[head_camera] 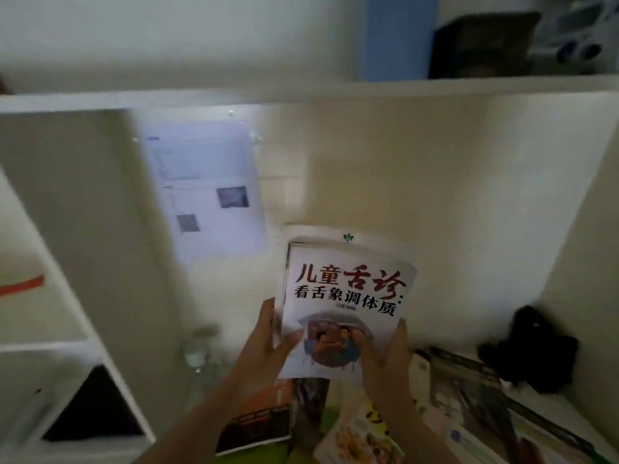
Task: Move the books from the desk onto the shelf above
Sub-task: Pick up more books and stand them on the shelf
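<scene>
White-covered book [348, 306] is rising at centre frame, our left hand [268, 343] and right hand [388, 356] gripping its edges; shelf [301, 92] above awaits, several books [258, 420] remaining on the surface.

Open air between the surface [549, 401] and the shelf [335, 90] above. Shelf top free at centre and left; blue panel [397, 35], dark box [482, 45] crowding its right. Side wall [100, 229] closing the left.
</scene>
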Demonstrator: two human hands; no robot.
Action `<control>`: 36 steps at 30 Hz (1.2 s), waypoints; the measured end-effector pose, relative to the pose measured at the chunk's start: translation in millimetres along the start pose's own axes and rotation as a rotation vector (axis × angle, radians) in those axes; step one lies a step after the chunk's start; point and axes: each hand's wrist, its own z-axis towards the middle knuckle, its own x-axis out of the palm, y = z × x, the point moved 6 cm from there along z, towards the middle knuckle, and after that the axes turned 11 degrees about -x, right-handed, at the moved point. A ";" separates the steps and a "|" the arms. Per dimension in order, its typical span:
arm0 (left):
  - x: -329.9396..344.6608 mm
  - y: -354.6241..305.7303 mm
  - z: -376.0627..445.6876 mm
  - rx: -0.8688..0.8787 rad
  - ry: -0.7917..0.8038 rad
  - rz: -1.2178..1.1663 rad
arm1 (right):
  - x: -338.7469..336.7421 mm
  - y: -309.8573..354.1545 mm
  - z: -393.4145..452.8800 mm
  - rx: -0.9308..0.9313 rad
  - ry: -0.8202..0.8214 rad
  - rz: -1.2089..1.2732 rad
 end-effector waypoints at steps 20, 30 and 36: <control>-337.9 -274.4 -206.1 0.493 -0.871 0.068 | 359.1 331.1 36.0 -0.520 0.541 0.434; -452.2 -349.4 -70.3 0.465 -1.151 0.200 | 503.7 361.5 203.6 -0.401 0.687 0.073; -490.5 -328.1 -28.2 0.423 -1.246 0.334 | 573.6 318.2 233.9 -0.270 0.780 0.162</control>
